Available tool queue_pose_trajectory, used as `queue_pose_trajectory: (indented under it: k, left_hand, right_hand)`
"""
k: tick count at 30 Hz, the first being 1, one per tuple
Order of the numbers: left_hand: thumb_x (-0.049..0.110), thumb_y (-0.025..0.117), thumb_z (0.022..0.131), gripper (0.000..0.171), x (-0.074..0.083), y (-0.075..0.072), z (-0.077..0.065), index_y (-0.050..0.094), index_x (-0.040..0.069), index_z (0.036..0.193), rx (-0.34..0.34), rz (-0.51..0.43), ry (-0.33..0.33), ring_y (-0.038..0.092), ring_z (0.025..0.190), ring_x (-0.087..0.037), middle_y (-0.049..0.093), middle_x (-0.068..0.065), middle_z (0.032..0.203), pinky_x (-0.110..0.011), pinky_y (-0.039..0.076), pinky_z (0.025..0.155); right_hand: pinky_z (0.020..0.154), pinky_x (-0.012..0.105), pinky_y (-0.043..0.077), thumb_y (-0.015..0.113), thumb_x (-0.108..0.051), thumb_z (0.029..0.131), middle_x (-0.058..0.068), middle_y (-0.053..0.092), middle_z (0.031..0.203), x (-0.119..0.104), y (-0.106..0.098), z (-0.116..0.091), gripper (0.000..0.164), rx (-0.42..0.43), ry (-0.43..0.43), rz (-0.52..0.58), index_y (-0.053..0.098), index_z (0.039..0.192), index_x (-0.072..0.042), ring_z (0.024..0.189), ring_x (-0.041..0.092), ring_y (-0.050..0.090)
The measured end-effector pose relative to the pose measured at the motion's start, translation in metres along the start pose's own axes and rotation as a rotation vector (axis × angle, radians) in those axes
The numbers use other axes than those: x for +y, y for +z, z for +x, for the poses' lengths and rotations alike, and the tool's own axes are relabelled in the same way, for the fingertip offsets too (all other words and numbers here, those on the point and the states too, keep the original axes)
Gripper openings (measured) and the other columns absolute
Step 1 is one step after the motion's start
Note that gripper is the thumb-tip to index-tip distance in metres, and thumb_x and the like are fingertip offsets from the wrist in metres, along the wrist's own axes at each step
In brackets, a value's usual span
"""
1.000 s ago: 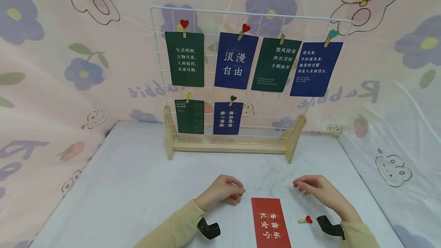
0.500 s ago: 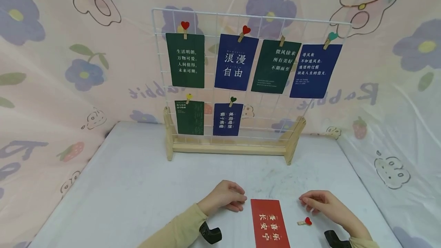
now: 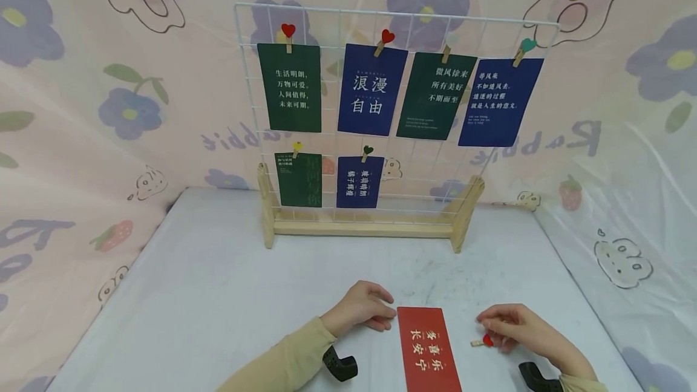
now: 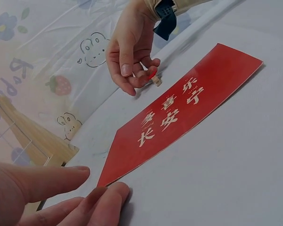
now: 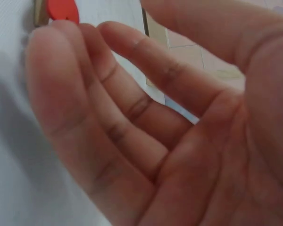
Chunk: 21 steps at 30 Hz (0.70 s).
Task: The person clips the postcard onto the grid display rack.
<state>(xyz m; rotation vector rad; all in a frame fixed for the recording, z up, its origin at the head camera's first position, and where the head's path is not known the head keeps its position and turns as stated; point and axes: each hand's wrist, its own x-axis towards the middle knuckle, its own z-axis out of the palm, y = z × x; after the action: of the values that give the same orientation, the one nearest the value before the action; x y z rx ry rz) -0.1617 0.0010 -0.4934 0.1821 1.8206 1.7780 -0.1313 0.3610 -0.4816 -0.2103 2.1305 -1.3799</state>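
Observation:
A red card (image 3: 429, 343) with white Chinese characters lies flat on the white-covered table. My left hand (image 3: 362, 306) is at the card's upper left corner; in the left wrist view its fingertips (image 4: 115, 190) are at that corner, with a gap between the upper finger and the lower ones. Right of the card lies a small wooden clothespin (image 3: 479, 342) topped by a red heart. My right hand (image 3: 514, 325) hovers beside it with loosely bent fingers. In the right wrist view the heart (image 5: 62, 9) shows just past the fingertips, and nothing sits in the palm.
Behind the hands a white wire grid (image 3: 332, 141) stands on a wooden base (image 3: 362, 228). Green cards (image 3: 291, 89) and blue cards (image 3: 373, 92) hang from it by clothespins. Each wrist wears a black device (image 3: 340, 365). A patterned cloth (image 3: 207, 65) forms the backdrop.
My left hand has shifted right to the card's corner. The right hand has moved down and right, reaching the heart clothespin. The card and clothespin stay on the table.

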Motion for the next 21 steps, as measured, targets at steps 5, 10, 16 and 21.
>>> queue_pose_trajectory:
  k: [5, 10, 16, 21]
  left_hand:
    - [-0.005, 0.072, 0.079, 0.021, 0.003, 0.006, 0.0, 0.064, -0.006, 0.098, 0.018, -0.011, 0.008, 0.065, 0.056, -0.018, 0.068, -0.019, 0.073, -0.032, 0.057, 0.053]
    - [-0.004, 0.073, 0.079, 0.023, 0.001, 0.01, 0.002, 0.063, -0.006, 0.099, 0.005, -0.005, 0.028, 0.064, 0.055, -0.015, 0.069, -0.015, 0.072, -0.03, 0.057, 0.053]
    - [-0.005, 0.075, 0.077, 0.024, -0.004, 0.012, 0.003, 0.063, -0.005, 0.098, 0.017, 0.02, 0.053, 0.064, 0.054, -0.015, 0.069, -0.012, 0.069, -0.03, 0.057, 0.051]
    - [-0.006, 0.078, 0.073, 0.025, -0.007, 0.014, 0.006, 0.064, -0.003, 0.094, 0.049, 0.058, 0.083, 0.064, 0.051, -0.015, 0.067, -0.01, 0.064, -0.03, 0.056, 0.048]
  right_hand:
    - [0.062, 0.036, 0.057, 0.057, -0.015, 0.097, 0.013, 0.066, 0.09, 0.0, -0.001, -0.002, 0.032, -0.004, 0.008, 0.005, 0.059, 0.116, 0.01, 0.07, 0.022, 0.061]
    - [0.062, 0.032, 0.056, 0.061, -0.01, 0.094, 0.013, 0.064, 0.091, 0.0, -0.001, -0.003, 0.028, -0.038, -0.016, 0.007, 0.059, 0.114, 0.01, 0.07, 0.018, 0.061]
    - [0.063, 0.026, 0.054, 0.064, -0.009, 0.092, 0.013, 0.064, 0.09, 0.0, 0.002, -0.002, 0.027, -0.045, -0.039, -0.016, 0.06, 0.112, 0.009, 0.073, 0.015, 0.062]
    - [0.062, 0.024, 0.053, 0.066, -0.011, 0.091, 0.009, 0.064, 0.087, 0.001, 0.004, -0.001, 0.025, -0.04, -0.048, -0.027, 0.062, 0.107, 0.008, 0.072, 0.011, 0.06]
